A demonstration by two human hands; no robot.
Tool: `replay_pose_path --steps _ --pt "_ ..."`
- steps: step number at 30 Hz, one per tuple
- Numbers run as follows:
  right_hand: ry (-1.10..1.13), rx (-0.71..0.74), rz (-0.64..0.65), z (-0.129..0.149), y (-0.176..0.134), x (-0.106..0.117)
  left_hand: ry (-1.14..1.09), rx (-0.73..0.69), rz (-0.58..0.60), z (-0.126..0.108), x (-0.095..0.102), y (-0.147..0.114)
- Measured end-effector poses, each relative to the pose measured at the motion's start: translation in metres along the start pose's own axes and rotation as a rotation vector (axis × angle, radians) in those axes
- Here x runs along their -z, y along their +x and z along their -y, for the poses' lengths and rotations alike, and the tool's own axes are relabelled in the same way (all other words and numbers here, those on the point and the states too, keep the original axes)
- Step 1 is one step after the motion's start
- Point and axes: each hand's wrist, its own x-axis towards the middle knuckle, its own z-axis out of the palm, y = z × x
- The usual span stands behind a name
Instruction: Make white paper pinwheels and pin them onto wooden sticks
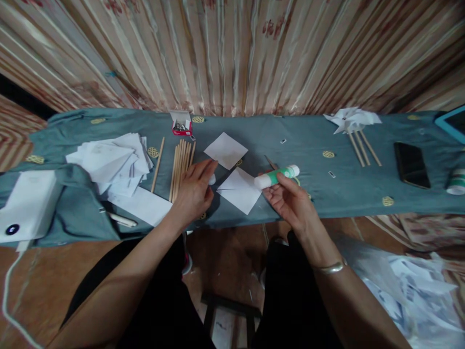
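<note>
At centre, the right hand is gripping a glue stick by a paper square — slipping could smear it; the left hand is bending, its hold unclear.

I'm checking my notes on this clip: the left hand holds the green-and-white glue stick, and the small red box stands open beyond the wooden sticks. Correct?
Not quite: the head view shows the right hand holding the green-and-white glue stick. The small red box does stand open beyond the wooden sticks.
</note>
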Motion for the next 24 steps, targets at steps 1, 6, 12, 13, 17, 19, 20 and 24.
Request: replay_pose_path --steps 1,6,12,13,17,19,20,24 --pt "-0.004 0.004 -0.004 0.001 0.000 0.001 -0.009 -0.016 -0.013 -0.005 0.001 -0.002" --pt "-0.153 0.106 -0.051 0.005 0.001 0.004 -0.091 -0.146 0.094 -0.032 -0.010 -0.016" --pt "-0.425 0.267 -0.024 -0.005 0.006 -0.006 -0.078 -0.182 0.204 -0.045 -0.031 -0.025" --pt "-0.471 0.287 -0.017 -0.008 0.007 -0.007 -0.075 -0.177 0.213 -0.046 -0.032 -0.025" --pt "-0.681 0.337 0.001 -0.017 0.013 -0.004 -0.098 -0.148 0.226 -0.046 -0.034 -0.026" --pt "-0.804 0.366 -0.017 -0.020 0.015 -0.001 -0.111 -0.141 0.226 -0.046 -0.034 -0.026" --pt "-0.861 0.386 -0.029 -0.021 0.016 0.000 -0.116 -0.137 0.226 -0.047 -0.034 -0.026" --pt "-0.999 0.460 -0.049 -0.022 0.017 0.000 -0.123 -0.134 0.224 -0.047 -0.035 -0.026"
